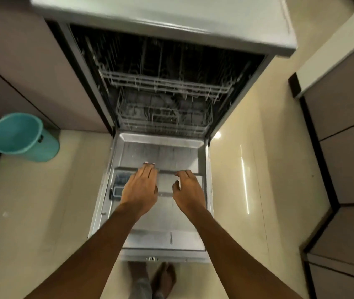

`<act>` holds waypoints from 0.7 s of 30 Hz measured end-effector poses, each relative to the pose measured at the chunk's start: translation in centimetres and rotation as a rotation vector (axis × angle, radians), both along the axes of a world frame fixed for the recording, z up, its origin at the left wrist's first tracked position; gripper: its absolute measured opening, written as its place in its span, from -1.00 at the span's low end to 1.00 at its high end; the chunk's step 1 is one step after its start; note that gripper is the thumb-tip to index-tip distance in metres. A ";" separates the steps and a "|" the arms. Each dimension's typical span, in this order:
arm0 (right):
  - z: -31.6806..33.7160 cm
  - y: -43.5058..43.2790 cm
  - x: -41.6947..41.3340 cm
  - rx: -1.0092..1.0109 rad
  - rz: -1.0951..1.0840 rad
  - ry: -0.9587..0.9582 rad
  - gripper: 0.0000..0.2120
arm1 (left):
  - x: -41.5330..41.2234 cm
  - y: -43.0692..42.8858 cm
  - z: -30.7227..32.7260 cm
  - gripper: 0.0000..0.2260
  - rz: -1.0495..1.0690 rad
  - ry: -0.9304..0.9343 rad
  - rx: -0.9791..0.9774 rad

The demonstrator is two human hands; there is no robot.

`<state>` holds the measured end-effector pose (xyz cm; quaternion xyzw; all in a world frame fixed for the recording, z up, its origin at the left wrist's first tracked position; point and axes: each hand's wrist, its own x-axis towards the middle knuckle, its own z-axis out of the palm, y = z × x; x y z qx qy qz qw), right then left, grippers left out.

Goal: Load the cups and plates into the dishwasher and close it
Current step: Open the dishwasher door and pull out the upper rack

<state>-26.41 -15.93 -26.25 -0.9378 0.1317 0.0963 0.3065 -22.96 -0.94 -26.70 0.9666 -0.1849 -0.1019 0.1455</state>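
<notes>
Down at the bottom edge, two bare feet (164, 279) stand on the pale tiled floor (42, 201), toes just short of the lip of the dishwasher door (161, 221). That door is dropped flat, inner side up, and both forearms stretch out over it.

Left hand (140, 190): palm down, fingers straight and close together, tips reaching past a ridge that crosses the door. It's gripping nothing. Right hand (190, 190), just beside it: palm down too, fingers loosely bent, thumb hanging toward the gap between the two hands, and it also has nothing in it. Whether either one actually touches the door panel, I can't tell from up here. Just left of the left hand sits the detergent compartment (119, 184), set into the door.

Beyond the door's hinge, the dishwasher (232, 78) gapes open, dark inside. The lower rack (163, 119) sits pushed in at the bottom, with the upper rack (163, 83) above it. The wire tines are visible, but the picture is too smeared to make out what is in them.

Over the top runs a pale grey tabletop (171, 14). Off to the left, a teal bucket (20, 137) stands on the floor against the cabinets (20, 61), well apart from the door.
</notes>
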 end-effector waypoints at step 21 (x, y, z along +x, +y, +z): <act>3.4 -4.6 28.0 -0.391 0.133 -0.113 -0.39 | 28.4 -2.3 3.9 -0.43 -0.098 -0.197 0.097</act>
